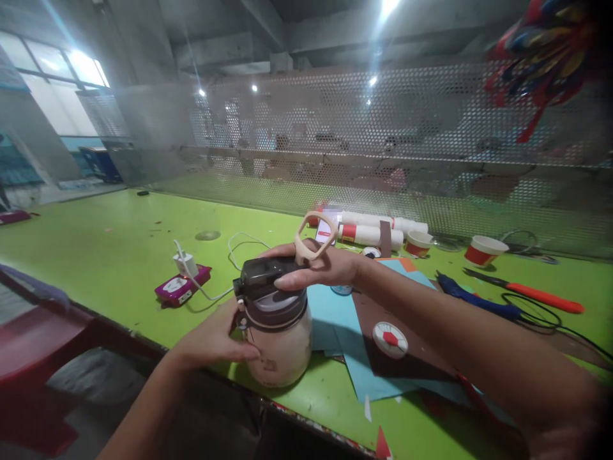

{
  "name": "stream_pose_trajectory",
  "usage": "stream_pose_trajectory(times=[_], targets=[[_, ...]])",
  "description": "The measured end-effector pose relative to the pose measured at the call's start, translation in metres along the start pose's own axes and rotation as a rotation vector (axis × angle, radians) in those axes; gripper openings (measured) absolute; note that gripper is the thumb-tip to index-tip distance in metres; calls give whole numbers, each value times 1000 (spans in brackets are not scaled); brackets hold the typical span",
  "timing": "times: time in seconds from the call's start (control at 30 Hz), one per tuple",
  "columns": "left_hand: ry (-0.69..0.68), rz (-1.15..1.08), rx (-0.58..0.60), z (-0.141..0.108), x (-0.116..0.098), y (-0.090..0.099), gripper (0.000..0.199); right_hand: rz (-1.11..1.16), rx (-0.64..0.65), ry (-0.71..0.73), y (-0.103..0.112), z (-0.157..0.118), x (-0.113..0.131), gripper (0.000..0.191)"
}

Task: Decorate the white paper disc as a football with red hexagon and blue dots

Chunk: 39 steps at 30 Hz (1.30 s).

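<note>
A wide bottle [280, 351] with a pale body and a dark lid [268, 281] stands near the front edge of the green table. My left hand [215, 338] is wrapped around the left side of its body. From above and behind, my right hand [311, 265] grips the lid, with the thumb across its front. A beige loop handle [315, 235] rises beside the right hand. The lid sits on the bottle, and the far fingers of both hands are partly hidden.
Blue paper [354, 358] and a brown sheet with a round badge [390, 339] lie right. Paper cups [484, 251], a blue tool [474, 299] and orange-handled scissors [541, 295] are farther right. A purple power socket [182, 285] with a charger sits left.
</note>
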<state>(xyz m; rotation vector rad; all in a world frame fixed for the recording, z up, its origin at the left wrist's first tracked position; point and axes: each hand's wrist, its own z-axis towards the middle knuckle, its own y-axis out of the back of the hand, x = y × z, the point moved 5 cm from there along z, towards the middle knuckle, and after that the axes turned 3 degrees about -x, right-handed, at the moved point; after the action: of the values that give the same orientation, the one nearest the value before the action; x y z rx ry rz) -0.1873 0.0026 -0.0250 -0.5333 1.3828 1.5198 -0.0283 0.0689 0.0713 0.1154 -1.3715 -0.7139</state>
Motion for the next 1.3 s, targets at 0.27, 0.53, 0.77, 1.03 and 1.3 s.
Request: stream_pose_trajectory(times=[0.27,0.53,0.77,1.03,1.3], targets=[[277,307,-846,-75,-29,-82,108,192,-218,-31,-17,-3,0,44],[301,319,-995,-44,-36,-88,112,-23,-681,-23,-41,-29,14,41],[371,255,-911,-48,-40,-81,104,70,-398,59,-16,-13,15,42],[266,249,-786,-45,-22,-59,102,374,-573,222,55,-14,38,26],[118,316,-653,-32,-23,-44,102,455,-934,358,81,-87,56,16]])
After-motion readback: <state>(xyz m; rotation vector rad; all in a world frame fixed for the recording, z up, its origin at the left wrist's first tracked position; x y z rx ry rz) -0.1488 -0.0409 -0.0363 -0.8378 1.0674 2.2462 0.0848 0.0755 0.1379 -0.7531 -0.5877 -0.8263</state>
